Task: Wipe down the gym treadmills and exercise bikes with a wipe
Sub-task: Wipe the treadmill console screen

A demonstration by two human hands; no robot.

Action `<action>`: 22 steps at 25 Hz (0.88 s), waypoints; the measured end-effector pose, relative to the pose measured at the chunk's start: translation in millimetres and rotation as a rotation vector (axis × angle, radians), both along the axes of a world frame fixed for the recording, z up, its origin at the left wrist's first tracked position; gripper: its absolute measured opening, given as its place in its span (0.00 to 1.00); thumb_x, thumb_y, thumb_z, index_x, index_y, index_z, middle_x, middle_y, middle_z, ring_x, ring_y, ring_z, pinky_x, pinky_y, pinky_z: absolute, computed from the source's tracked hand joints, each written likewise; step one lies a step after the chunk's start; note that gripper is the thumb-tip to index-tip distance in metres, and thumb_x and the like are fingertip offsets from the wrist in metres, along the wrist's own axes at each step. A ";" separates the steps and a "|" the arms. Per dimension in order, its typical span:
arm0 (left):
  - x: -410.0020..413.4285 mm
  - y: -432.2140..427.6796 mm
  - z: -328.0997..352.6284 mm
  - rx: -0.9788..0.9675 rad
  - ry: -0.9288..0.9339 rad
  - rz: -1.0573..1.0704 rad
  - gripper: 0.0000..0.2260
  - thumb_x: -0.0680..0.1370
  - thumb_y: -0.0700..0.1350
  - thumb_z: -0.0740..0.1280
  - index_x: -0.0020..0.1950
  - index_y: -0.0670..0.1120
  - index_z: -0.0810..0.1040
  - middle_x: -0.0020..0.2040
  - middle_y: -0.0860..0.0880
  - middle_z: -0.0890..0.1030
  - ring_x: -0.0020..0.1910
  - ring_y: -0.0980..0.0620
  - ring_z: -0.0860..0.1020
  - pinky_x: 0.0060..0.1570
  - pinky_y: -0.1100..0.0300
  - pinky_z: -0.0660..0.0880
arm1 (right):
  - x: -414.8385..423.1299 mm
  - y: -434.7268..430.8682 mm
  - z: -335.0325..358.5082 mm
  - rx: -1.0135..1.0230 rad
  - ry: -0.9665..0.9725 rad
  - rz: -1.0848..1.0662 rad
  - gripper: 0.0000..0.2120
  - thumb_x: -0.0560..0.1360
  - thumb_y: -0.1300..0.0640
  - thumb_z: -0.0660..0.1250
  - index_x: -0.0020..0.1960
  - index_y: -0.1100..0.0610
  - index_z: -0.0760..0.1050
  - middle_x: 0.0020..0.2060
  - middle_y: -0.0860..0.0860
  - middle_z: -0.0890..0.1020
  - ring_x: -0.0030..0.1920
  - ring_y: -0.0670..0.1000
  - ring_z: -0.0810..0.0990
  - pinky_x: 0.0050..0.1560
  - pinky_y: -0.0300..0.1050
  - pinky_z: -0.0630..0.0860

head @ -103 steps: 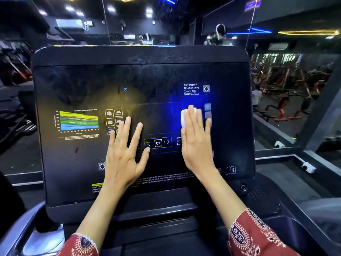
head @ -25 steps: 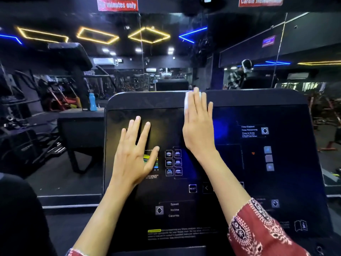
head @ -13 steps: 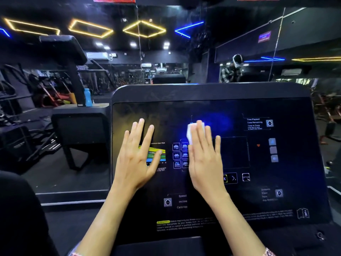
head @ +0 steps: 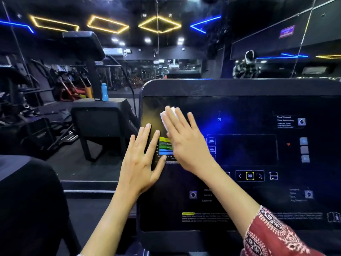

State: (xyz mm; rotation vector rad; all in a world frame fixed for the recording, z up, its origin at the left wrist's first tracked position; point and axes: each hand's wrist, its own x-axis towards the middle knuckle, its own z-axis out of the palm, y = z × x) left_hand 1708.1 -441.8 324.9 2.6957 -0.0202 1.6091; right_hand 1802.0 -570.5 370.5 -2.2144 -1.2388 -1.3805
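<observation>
Flat and straight-fingered, the right hand (head: 186,143) pins a small folded white wipe (head: 168,115) against the upper left corner of the glossy black treadmill console (head: 239,89). Nothing is curled round the cloth; only finger pressure holds it to the panel. The left hand (head: 142,163) lies beside it with fingers spread, resting on the console's left edge and holding nothing.

From where I stand the wipe looks light, soft and limp, probably damp, so it would bunch or slip out if the fingers lifted. I'd say the fingers should cover most of it, as they do, pressing evenly. The panel looks hard, smooth and slick, with lit touch keys, so light pressure seems wise.

By count: one wipe, two hands on the panel, one console being cleaned, a second dark console (head: 103,119) to the left, and one blue plastic bottle (head: 104,91) behind that.
</observation>
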 end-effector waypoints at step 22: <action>-48.9 9.4 -53.8 -0.052 0.073 0.005 0.27 0.78 0.49 0.59 0.74 0.40 0.61 0.75 0.41 0.60 0.74 0.44 0.58 0.73 0.52 0.53 | -40.6 8.7 -50.9 -0.092 0.009 0.069 0.26 0.78 0.61 0.53 0.76 0.59 0.60 0.75 0.54 0.62 0.76 0.55 0.57 0.75 0.52 0.41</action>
